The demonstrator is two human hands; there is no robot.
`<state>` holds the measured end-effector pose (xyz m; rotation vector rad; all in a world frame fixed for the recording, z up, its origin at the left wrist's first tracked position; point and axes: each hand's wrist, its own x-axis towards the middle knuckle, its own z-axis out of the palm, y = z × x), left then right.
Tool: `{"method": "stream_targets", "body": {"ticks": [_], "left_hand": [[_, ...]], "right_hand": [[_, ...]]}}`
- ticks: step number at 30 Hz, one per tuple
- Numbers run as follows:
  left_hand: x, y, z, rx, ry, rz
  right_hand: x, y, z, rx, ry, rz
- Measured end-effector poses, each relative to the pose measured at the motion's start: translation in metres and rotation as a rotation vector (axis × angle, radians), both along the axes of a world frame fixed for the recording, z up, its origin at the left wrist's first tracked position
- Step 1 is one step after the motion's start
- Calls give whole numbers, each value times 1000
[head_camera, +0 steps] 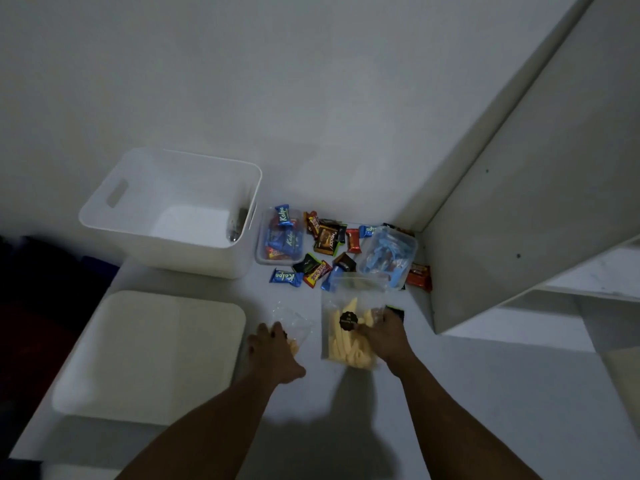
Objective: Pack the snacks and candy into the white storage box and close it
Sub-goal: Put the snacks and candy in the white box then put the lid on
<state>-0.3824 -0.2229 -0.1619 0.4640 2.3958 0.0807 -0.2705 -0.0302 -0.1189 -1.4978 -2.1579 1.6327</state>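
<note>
The white storage box [166,251] stands open at the back left of the table, and its white lid [149,351] lies flat in front of it. My right hand [384,336] grips a clear zip bag of yellow snack sticks [346,341] with a black round label. My left hand [273,351] holds a smaller clear bag [294,323] with a few yellow pieces. Behind them lie several loose candy wrappers [322,251], a small clear tub of blue Kalpa bars [280,240] and a clear tub of light blue sweets [388,254].
A white wall rises behind the table [450,410]. A tall white shelf unit [519,237] closes off the right side, close to the candy. A dark object [394,311] lies just behind my right hand. The table's left edge borders dark floor.
</note>
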Motion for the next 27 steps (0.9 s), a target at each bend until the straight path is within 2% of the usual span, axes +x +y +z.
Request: {"method": "stream_targets", "body": {"ticks": [4,7,9,12,14,17,19,20,24,27], "left_hand": [[3,-1,-1,47,207,-47],[-3,-5,6,256,214,72],[-9,-3,15,470,127,271],[-19,3,44,691,25,564],[-31,4,60,845,-119,722],[-54,-5,75,1229,-500,773],[-70,-13,97,1342,-626,822],[-78,-16,114,1356,-634,859],[-124,-32,165,1383,-359,908],[-177,-46,185,1363,-137,878]], "right_hand": [[-5,8,6,51,16,8],[-14,8,15,58,93,-12],[-25,5,27,82,169,-37],[-52,-4,49,147,271,-92],[-75,-12,70,184,367,-157],[-111,-22,106,240,511,-287],[-133,-28,127,274,578,-339],[-144,-31,136,278,610,-360],[-192,-48,167,248,719,-417],[-229,-67,178,252,729,-431]]}}
